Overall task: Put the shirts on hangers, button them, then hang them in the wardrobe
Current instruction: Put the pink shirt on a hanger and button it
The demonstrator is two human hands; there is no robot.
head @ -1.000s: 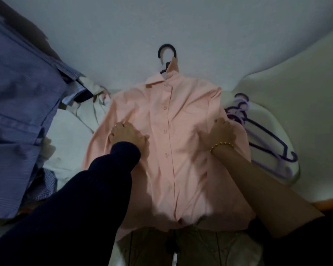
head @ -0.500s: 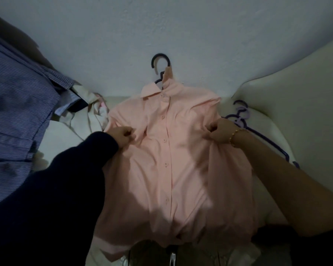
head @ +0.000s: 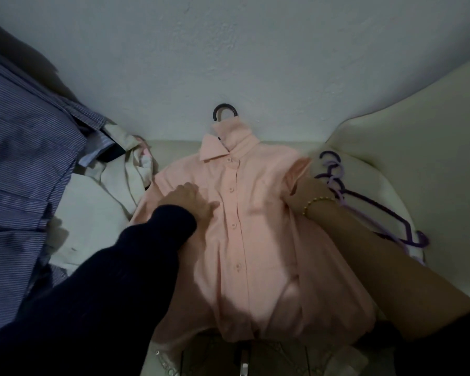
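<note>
Lying front-up, pink shirt (head: 255,240): centre of the frame, buttons closed down the placket, collar towards the top, hem at the lower edge near you.
Hook: the dark hanger (head: 224,111) pokes out above the collar, top centre; the rest sits inside the shirt.
Left: your left hand (head: 187,202) is released, palm flat on the chest left of the placket; dark sleeve (head: 120,280) runs to the lower left.
Right: your right hand (head: 307,191) is at the shirt's right shoulder, fingers out of sight, so you cannot tell whether it grasps cloth.
Beside it: purple hangers (head: 364,202), bundled, right of the frame.
Surface: pale cream seat (head: 174,147) under everything; raised cream cushion (head: 418,164) upper right.
Left edge: striped blue shirt (head: 25,172), then crumpled cream garments (head: 106,191).
Room: white textured wall (head: 228,50) across the top, dim light.
</note>
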